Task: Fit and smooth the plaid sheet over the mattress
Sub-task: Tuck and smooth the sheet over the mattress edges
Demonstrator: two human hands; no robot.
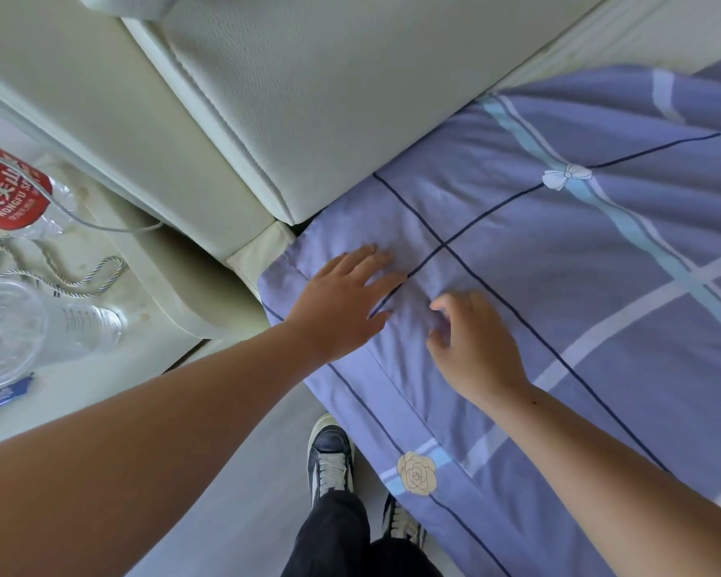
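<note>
We stand at the head corner of the bed. The plaid sheet (558, 285) covers the mattress corner on our right and drapes down its near side toward the floor. It is blue-violet with thin dark lines, pale wide bands, a white bow print (566, 176) and a cream rose print (417, 472).

Our left hand (342, 301) lies flat, palm down, on the sheet just inside the corner. Its fingers (381, 281) are spread wide and extended, and they hold nothing. The fingertips reach the point where two dark lines cross.

Our right hand (471, 343) sits just beside the left, toward the bed's middle. Its fingers are curled inward with the tips down at the cloth. We cannot tell whether they pinch a fold or only press on it.

The sheet shows long creases running away from the corner toward the far right. The corner hem lies against the padded cream headboard (309, 97), with a small dark gap where the two meet.

To our left stands a nightstand (113, 260) holding a red-labelled water bottle (13, 193), a clear plastic bottle (38, 331) lying on its side, and a twisted cord (80, 272). Our two dark sneakers (329, 460) stand on the floor close against the draped side of the sheet.
</note>
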